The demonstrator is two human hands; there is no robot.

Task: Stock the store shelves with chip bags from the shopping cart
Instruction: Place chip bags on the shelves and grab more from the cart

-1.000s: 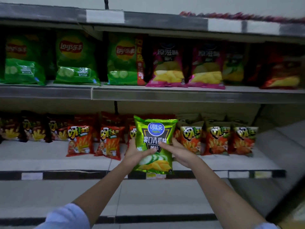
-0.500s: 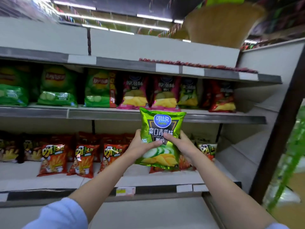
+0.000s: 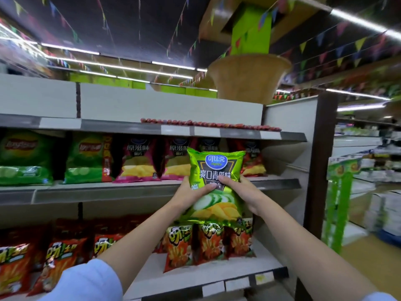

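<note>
A shiny green cucumber-flavour chip bag [image 3: 214,170] is held upright in front of the middle shelf [image 3: 130,191]. My left hand [image 3: 191,195] grips its left side with the thumb across the front. My right hand [image 3: 243,192] grips its right side, thumb also on the front. The bag's top overlaps the row of bags standing on that shelf, at a spot between a magenta chip bag [image 3: 174,161] and a red chip bag [image 3: 252,161]. A dark green bag behind it is mostly hidden.
Green chip bags [image 3: 86,158] fill the middle shelf's left part. Orange snack bags [image 3: 178,246] line the lower shelf [image 3: 217,276]. The top shelf [image 3: 217,131] carries a row of red packets. A brown upright post [image 3: 319,170] ends the unit; an aisle lies to the right.
Both hands have lifted the green bag from the lower shelf level up to the middle shelf. My view has tilted upward and to the right.
</note>
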